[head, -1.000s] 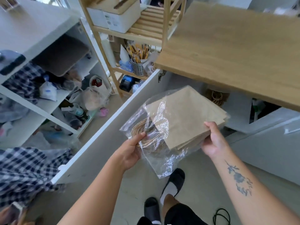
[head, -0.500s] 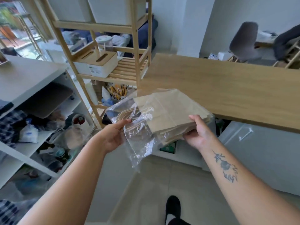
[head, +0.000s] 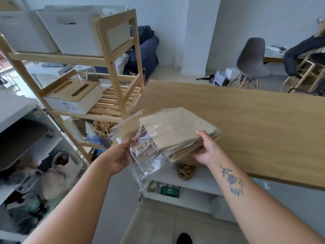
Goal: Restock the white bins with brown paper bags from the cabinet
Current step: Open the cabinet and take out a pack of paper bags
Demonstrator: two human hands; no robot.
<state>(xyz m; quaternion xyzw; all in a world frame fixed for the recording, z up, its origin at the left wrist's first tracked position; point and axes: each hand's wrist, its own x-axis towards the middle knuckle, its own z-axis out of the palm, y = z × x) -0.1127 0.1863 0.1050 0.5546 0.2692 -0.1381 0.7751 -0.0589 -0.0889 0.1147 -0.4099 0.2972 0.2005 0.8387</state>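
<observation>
A flat stack of brown paper bags point(head: 177, 129) sits partly inside a clear plastic wrapper point(head: 149, 159), held in front of me at the edge of the wooden countertop. My right hand point(head: 206, 149) grips the stack's near right corner, thumb on top. My left hand point(head: 121, 154) pinches the wrapper's open end, where the bags' twine handles show. Two white bins point(head: 77, 32) stand on the top shelf of the wooden rack, up and to the left. The open white cabinet point(head: 193, 184) lies below the countertop.
The wooden countertop point(head: 246, 127) spans the right. The wooden rack point(head: 116, 71) holds lidded boxes point(head: 73, 97) and a metal utensil cup point(head: 105, 140). A cluttered white shelf unit point(head: 26, 155) stands at the left. A grey chair point(head: 251, 62) and a seated person point(head: 302, 50) are at the far right.
The view has risen from the cabinet and floor toward the rack and room. Both hands have carried the wrapped bags up to countertop height, keeping the same grips.
</observation>
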